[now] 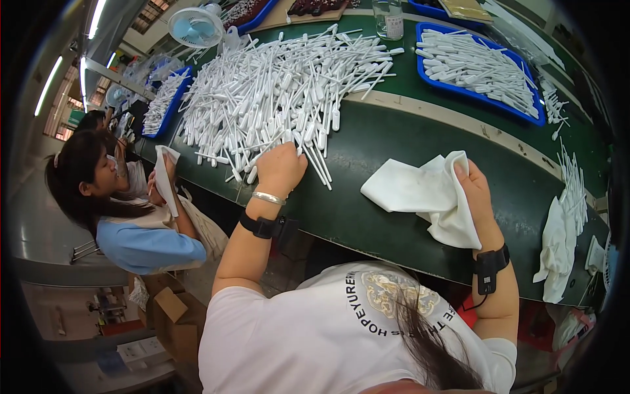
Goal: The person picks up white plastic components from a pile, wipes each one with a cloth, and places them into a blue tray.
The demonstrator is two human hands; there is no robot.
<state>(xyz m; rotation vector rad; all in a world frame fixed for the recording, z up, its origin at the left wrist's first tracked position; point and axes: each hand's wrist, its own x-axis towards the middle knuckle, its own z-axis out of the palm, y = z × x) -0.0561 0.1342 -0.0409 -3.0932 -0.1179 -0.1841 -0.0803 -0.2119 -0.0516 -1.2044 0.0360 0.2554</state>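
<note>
My left hand [281,169] is at the near edge of a large heap of white plastic sticks [262,92], each with a thin stem and a thicker, bulb-like end. Its fingers are curled closed against the sticks; whatever is between them is hidden. A few sticks lie just right of that hand. Over the green tabletop to the right, my right hand [474,194] grips a crumpled white cloth [420,190]. One part of the cloth spreads left over the table, and another hangs below the fingers.
A blue tray [535,111] of similar sticks stands at the far right, another blue tray [172,108] at the left. A glass jar [388,20] and a fan [195,26] are at the back. More sticks [574,190] and a cloth [556,249] lie far right. A co-worker [131,190] sits at left.
</note>
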